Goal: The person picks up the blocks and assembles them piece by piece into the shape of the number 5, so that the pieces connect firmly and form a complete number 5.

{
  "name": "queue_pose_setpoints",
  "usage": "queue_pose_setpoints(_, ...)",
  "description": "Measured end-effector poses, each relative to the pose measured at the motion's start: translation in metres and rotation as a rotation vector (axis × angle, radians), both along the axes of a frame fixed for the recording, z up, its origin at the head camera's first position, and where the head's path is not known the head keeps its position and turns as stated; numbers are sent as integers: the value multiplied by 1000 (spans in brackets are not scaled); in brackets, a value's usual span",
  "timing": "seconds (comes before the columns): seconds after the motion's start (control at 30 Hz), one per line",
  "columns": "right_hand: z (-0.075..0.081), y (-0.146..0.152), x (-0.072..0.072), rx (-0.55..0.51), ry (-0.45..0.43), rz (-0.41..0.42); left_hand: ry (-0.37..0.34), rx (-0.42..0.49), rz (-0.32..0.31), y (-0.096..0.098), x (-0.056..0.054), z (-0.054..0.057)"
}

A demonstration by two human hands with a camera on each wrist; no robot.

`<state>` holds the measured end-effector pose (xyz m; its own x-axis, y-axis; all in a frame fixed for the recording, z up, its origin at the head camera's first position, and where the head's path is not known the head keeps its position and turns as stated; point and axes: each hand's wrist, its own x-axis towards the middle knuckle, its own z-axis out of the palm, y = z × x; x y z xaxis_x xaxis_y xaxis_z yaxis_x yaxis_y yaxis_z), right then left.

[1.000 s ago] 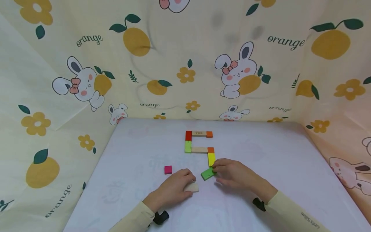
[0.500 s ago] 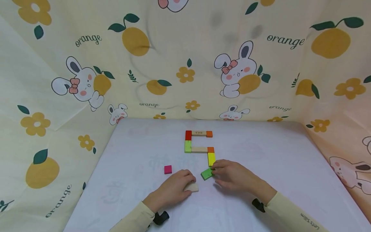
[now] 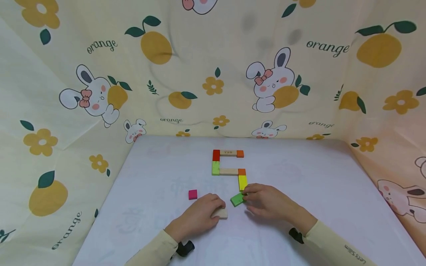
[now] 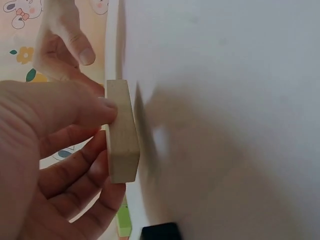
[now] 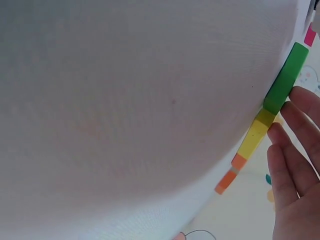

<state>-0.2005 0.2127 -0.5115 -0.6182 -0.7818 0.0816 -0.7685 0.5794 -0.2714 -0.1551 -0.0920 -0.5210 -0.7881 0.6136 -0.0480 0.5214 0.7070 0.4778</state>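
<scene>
Near the front middle of the table, my left hand (image 3: 202, 211) pinches a plain wooden block (image 3: 222, 213) between thumb and fingers. In the left wrist view this wooden block (image 4: 122, 130) is held close above the white surface. My right hand (image 3: 267, 201) is at the right end of a green block (image 3: 236, 200), which lies slantwise. The right wrist view shows fingertips against the green block (image 5: 287, 80), fingers nearly straight. A yellow block (image 3: 243, 183) lies just beyond, its near end close to the green one. Fingers partly cover where the two meet.
Beyond the hands, a bent line of flat blocks includes a red block (image 3: 216, 155), a light-green block (image 3: 215, 168), wooden blocks (image 3: 229, 171) and orange blocks (image 3: 240, 153). A pink block (image 3: 192, 194) lies left of it. Patterned cloth (image 3: 213, 74) walls the white table (image 3: 149, 192).
My right hand has shifted very slightly left on the green block. The left hand and the wooden block have stayed almost still.
</scene>
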Motion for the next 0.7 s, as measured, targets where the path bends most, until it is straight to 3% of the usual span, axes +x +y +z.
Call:
queue_pose_setpoints(0.37,0,2,-2,-22,34,28,38,16,-49,6,-16,12)
queue_pose_setpoints(0.53,-1,2,-3,-9,18,21,59,-8,-94,9,-25,10)
queue_pose_setpoints(0.7,-2,2,-3,-24,31,34,34,-8,-98,11,-31,7)
